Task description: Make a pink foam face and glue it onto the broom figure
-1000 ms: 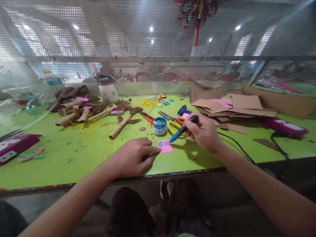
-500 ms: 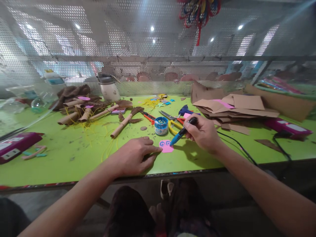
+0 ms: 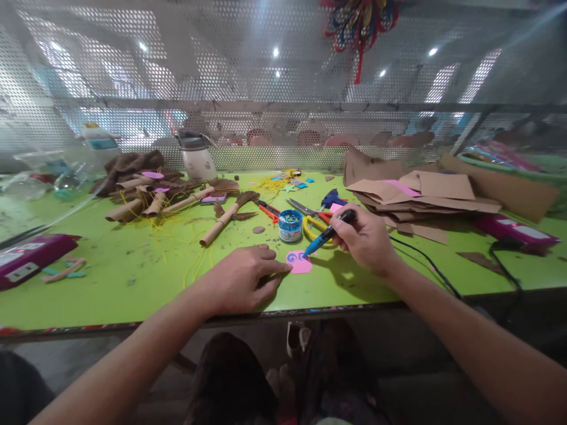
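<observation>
A small pink paper piece (image 3: 300,264) with blue swirls drawn on it lies on the green table (image 3: 133,277). My left hand (image 3: 241,277) rests flat beside it, its index fingertip pressing the paper's left edge. My right hand (image 3: 365,239) is closed around a blue and black pen (image 3: 326,234), whose blue tip touches the pink paper's upper right part.
A small blue paint pot (image 3: 290,225) stands just behind the paper, with yellow-handled scissors (image 3: 312,223) and orange-handled scissors (image 3: 267,210) near it. Rolled brown paper brooms (image 3: 224,217) lie at left, stacked brown card (image 3: 420,192) at right, magenta boxes (image 3: 31,260) at both ends. A perforated metal screen backs the table.
The pen tip has shifted slightly over the pink paper. The view has drifted a little; both hands stay where they were.
</observation>
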### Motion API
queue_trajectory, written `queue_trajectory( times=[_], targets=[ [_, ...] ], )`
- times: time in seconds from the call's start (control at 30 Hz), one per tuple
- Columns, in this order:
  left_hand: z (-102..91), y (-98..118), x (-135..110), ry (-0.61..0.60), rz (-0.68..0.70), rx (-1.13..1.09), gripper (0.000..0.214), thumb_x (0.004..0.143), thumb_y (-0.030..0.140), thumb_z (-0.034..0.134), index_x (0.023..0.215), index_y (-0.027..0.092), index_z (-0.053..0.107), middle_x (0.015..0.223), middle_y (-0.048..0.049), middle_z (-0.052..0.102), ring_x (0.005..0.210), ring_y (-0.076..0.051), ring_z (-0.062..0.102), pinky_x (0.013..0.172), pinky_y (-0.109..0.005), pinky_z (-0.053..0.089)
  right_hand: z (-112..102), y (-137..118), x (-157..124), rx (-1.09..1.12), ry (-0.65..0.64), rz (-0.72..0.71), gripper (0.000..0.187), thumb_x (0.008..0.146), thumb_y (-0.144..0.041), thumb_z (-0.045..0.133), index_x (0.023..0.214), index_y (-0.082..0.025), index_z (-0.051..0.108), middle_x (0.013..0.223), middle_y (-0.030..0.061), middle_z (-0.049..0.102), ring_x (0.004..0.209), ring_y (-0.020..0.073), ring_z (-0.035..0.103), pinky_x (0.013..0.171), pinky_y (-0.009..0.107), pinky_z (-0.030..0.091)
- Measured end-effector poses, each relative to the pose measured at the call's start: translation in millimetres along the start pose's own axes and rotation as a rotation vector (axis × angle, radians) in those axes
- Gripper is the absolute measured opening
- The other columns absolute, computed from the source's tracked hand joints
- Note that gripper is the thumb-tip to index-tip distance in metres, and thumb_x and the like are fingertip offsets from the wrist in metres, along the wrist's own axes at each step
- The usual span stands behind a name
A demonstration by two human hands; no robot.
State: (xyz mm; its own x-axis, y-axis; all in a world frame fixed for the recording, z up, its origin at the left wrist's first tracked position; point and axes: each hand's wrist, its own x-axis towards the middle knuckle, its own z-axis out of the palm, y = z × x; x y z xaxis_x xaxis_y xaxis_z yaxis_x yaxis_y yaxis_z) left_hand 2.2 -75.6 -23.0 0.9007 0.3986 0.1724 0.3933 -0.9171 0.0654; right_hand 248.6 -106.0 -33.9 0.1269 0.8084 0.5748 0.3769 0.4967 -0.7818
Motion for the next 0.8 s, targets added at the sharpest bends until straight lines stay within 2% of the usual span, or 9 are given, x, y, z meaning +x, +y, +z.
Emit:
queue_trajectory(
  times=[0.8],
  targets=[
    [-0.1,-0.1,1.9,-0.001,0.005,-0.004,0.032,0.092,0.02,0.047,0.113,0.02,0.07,0.08,-0.006,0.062,0.075,-0.017,0.056,0.066,-0.029,0.039,1.8,-2.4,-1.3,0.024,-0.082,-0.007,0.014,0.085,-0.029,0.058,0.077,-0.018,0.055,0.052,-0.0048,0.055,0.043,0.008,0.048,0.042,0.02,0.039]
  ],
)
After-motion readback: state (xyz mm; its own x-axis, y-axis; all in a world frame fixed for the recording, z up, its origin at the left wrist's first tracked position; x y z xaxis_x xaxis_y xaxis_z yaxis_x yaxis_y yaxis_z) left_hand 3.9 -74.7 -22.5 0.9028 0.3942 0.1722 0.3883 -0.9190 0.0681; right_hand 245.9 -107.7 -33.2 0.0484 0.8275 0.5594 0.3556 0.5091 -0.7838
